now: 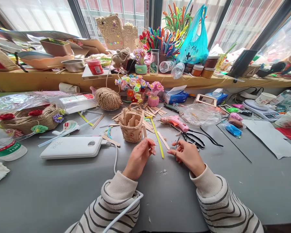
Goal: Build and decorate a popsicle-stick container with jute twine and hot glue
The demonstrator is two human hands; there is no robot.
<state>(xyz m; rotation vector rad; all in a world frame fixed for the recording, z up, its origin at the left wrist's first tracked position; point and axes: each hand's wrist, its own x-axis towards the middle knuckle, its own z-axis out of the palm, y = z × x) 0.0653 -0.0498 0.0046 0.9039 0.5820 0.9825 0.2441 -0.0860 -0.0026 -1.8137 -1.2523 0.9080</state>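
My left hand (140,157) is closed on a flat wooden craft stick (145,132), which points up from the fingers. Just beyond it stands a small basket (131,129) of sticks and twine with a floral pattern, with several short sticks upright inside. In my right hand (188,156) is a slim metal tool (177,141), pinched by the fingers; whether it is scissors or tweezers I cannot tell. Between the hands lie a yellow glue strip (159,142) and a loose craft stick (163,140). Black-handled pliers (196,140) rest just past my right hand.
A pink glue gun (176,122) lies behind the pliers. To the left are a white power bank (71,148), its cable crossing my left sleeve, and a twine basket (30,119). A twine ball (108,98) and loose sticks (157,110) sit farther back. White paper (271,137) lies right.
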